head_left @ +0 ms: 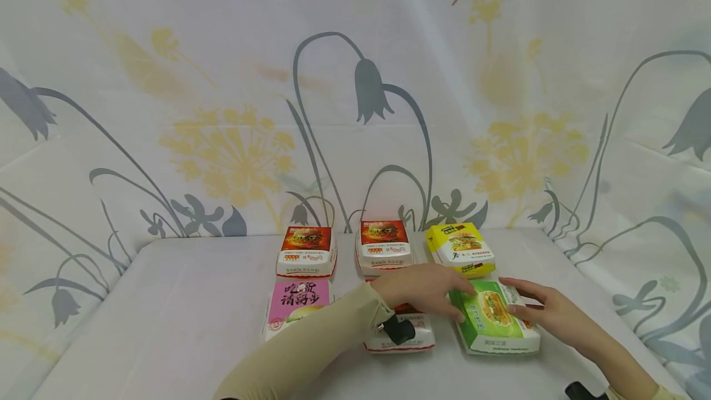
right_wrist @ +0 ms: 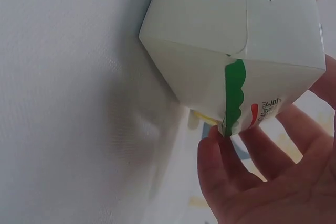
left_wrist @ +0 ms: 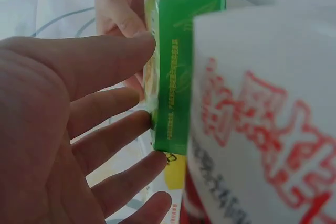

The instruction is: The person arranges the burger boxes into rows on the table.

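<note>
A green and white burger box point(head_left: 496, 316) sits at the front right of the table, between my two hands. My left hand point(head_left: 424, 289) reaches over from the left, its fingers spread at the box's green left side; the left wrist view shows fingertips at that edge, not wrapped around it. My right hand point(head_left: 555, 312) is at the box's right side, with fingers loosely bent. In the right wrist view, fingertips touch or nearly touch the white side of the box point(right_wrist: 236, 30). Under my left forearm is a red and white burger box point(head_left: 399, 341), partly hidden.
Behind stand two red and white burger boxes point(head_left: 307, 252) and a yellow and white box point(head_left: 460, 250). A pink box point(head_left: 297, 301) is front left, partly covered by my left sleeve point(head_left: 311, 350). A flower-patterned curtain point(head_left: 250, 79) hangs behind the white table point(head_left: 183, 313).
</note>
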Available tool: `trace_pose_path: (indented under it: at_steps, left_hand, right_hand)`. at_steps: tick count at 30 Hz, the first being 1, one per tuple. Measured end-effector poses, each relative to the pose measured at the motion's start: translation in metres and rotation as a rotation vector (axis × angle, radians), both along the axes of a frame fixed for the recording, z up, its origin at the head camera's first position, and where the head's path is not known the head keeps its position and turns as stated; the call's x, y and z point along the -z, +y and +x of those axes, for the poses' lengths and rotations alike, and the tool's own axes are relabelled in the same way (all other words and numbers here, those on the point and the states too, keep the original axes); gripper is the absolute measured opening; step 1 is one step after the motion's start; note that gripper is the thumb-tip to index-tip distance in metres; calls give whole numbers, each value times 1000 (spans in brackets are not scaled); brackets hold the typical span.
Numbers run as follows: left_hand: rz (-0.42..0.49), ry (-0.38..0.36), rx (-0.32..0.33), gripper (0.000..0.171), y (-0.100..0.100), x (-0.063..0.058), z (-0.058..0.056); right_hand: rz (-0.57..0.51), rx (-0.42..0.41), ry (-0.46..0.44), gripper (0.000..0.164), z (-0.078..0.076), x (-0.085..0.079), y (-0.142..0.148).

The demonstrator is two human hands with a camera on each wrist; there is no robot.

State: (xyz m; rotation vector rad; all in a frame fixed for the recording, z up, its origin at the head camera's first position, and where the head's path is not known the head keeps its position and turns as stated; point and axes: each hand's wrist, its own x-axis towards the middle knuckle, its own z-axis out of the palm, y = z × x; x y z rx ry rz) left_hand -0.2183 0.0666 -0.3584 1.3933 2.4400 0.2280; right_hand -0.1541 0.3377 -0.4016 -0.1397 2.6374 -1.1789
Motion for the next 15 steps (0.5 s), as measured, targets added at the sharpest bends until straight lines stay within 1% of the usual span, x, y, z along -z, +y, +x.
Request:
trace_pose_path:
  at_steps: [5,8,12,15]
  left_hand:
    - [-7,-11,27,55,2,-3,2]
    - [7,-17,33,55,2,-4,5]
    - [20,-45,20,53,0,-5,10]
    - [6,-55,11,52,-1,-6,13]
  right_hand:
    - [31,14,6,71,1,0,1]
    - [36,24,19,71,2,1,1]
    - [51,55,24,72,6,3,-1]
    - [57,80,20,74,8,4,-3]
